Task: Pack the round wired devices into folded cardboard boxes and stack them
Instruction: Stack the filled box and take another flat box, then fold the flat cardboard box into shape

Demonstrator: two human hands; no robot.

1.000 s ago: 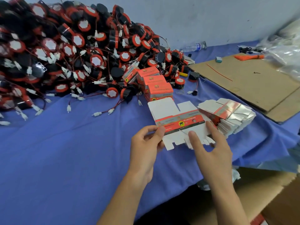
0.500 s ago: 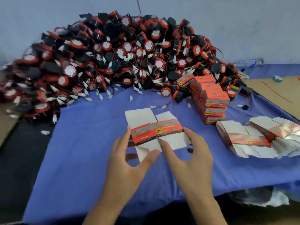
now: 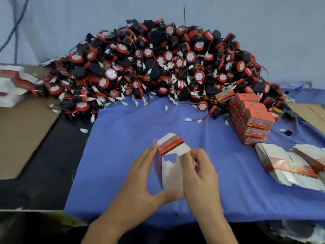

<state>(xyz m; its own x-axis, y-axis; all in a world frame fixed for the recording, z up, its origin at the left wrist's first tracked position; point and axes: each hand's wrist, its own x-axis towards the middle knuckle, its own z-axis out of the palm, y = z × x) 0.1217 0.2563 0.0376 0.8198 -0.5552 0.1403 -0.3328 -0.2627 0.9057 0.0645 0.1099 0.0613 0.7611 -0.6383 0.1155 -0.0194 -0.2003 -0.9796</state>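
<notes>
Midway through opening a box (image 3: 171, 161) into shape, just above the near middle of the cloth (image 3: 123, 138) and well short of the pile (image 3: 158, 67) of round wired devices heaped at the far wall. Grips it from both sides. With the left hand (image 3: 140, 180): fingers laid almost straight up the left wall, thumb tucked under the near edge. With the right hand (image 3: 200, 175): fingers curled in, pinching the right wall near its top. Appears half opened into a sleeve, red band on the far face, jagged white flaps loose inside, neither end closed. Cannot tell through the blur which flap lies under the right fingertips.

Likely troubles from here:

- Could flatten the sleeve again, or crease a wall off its fold line, by squeezing too hard from both sides.
- Could tuck the bottom flaps in the wrong order and probably end with a floor that springs open under a device.
- Could drag several devices forward when pulling one free, given how tangled the red leads and white plugs look along the pile's near edge.
- Could trap a lead or plug in the lid and leave the box bulging, then unsteady once stacked.
- Could nudge the stack (image 3: 253, 120) of packed boxes at the right, already stepped rather than squared.
- Could scatter the blanks (image 3: 284, 161) fanned just near of that stack with a careless right forearm.
</notes>
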